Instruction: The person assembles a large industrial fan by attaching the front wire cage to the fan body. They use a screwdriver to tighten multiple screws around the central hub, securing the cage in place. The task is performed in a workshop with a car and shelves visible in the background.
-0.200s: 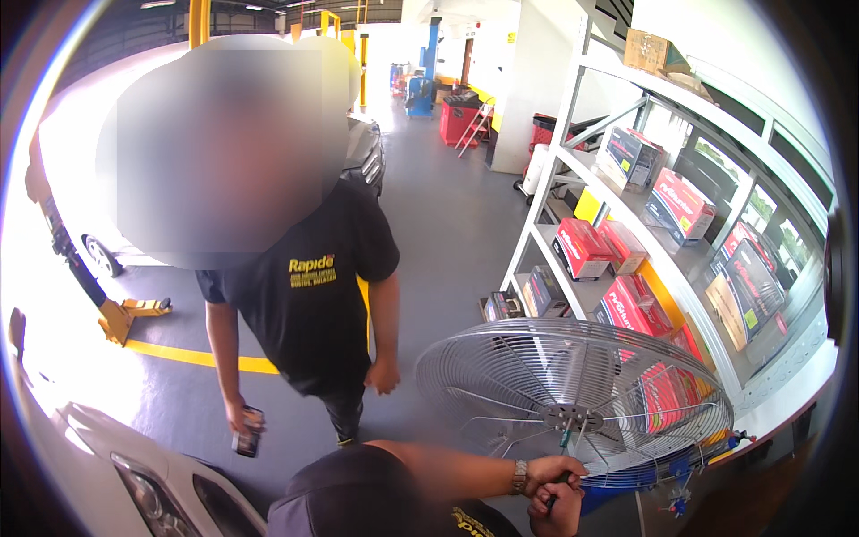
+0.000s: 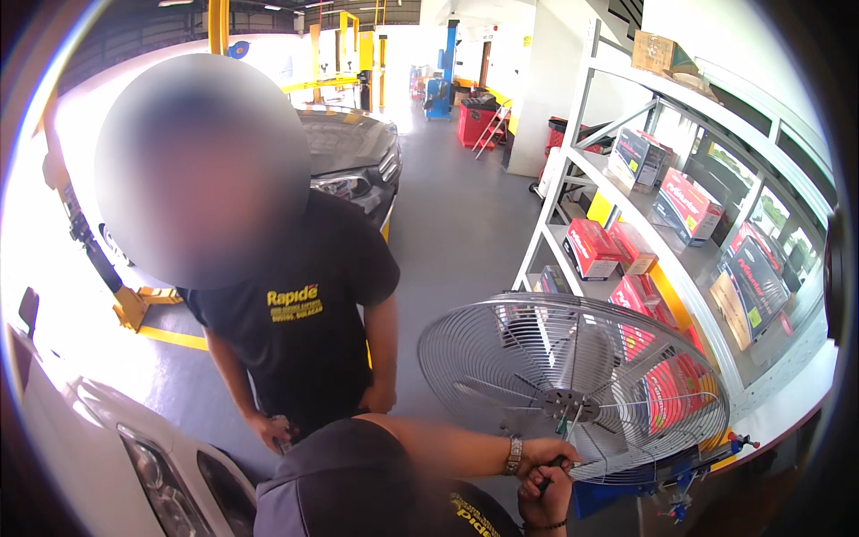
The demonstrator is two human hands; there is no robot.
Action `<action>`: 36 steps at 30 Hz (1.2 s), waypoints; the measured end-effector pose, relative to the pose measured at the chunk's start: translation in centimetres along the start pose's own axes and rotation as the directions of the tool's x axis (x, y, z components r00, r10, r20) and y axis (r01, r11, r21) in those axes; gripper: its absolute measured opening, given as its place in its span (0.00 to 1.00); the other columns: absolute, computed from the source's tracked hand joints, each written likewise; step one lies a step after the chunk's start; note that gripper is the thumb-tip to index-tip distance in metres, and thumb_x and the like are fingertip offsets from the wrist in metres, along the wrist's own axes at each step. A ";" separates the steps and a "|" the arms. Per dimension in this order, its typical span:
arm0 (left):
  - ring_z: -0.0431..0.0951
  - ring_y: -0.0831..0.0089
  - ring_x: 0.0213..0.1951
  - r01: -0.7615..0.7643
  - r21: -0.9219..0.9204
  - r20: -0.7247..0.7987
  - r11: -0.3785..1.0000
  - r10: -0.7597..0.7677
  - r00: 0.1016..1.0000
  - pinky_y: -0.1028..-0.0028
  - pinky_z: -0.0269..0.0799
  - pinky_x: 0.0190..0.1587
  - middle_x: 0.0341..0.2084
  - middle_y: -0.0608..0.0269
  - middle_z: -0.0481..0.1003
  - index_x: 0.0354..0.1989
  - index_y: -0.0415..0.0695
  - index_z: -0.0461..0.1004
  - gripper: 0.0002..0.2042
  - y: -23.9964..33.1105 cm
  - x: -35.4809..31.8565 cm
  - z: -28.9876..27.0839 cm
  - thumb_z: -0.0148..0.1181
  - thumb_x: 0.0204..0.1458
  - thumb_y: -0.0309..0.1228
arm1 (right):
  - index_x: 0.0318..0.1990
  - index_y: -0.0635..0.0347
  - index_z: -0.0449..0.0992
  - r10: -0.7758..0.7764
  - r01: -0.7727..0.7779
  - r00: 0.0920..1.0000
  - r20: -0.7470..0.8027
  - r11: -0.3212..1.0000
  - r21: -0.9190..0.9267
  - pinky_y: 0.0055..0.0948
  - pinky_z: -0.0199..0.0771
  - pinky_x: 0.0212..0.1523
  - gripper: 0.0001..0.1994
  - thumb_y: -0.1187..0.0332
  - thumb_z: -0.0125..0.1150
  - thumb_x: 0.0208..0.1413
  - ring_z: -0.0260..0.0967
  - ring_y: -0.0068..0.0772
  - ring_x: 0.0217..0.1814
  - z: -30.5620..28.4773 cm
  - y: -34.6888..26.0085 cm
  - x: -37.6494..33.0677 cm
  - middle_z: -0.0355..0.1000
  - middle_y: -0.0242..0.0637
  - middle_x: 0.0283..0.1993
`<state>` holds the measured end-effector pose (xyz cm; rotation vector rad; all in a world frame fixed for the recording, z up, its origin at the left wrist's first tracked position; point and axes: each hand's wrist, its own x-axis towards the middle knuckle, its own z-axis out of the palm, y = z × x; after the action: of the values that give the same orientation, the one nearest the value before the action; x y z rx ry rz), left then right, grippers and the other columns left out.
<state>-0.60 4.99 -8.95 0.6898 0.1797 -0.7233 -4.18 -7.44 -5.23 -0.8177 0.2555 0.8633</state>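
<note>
A large metal fan (image 2: 573, 367) with a round wire guard stands in front of me, its hub (image 2: 571, 405) facing me. My left hand (image 2: 542, 453), with a metal watch at the wrist, is closed around a dark-handled tool (image 2: 558, 462) just below the hub. Close under it, my right hand (image 2: 547, 495), wearing a dark bracelet, also grips the tool. A thin green piece shows by the hub; whether it belongs to the tool I cannot tell. My fingers cover most of the handle.
A person in a black shirt (image 2: 304, 358) stands close at left, holding a phone-like object. A white car (image 2: 98, 421) is at lower left, a dark car (image 2: 349, 143) farther back. Shelves (image 2: 617, 201) with red boxes (image 2: 593, 251) rise at right. Blue metal parts (image 2: 671, 483) sit below the fan.
Both my hands have shifted slightly left, still around the tool. The other person has come nearer, raising the hand with the phone-like object. The whole view has shifted a little.
</note>
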 end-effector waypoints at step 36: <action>0.59 0.75 0.16 -0.356 -0.036 0.034 0.934 0.357 0.933 0.67 0.61 0.27 0.11 0.72 0.59 0.15 0.53 0.58 0.23 1.0 -2.5 1.4 0.46 0.59 0.51 | 0.28 0.58 0.70 -0.461 0.427 0.887 -0.027 0.842 -0.329 0.26 0.63 0.17 0.09 0.63 0.53 0.52 0.63 0.22 0.17 3.5 -1.2 -4.9 0.66 0.30 0.20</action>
<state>-1.90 5.95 -6.43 0.6574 0.0255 -0.3837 -6.78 -8.18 0.26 -1.1689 0.0098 0.4213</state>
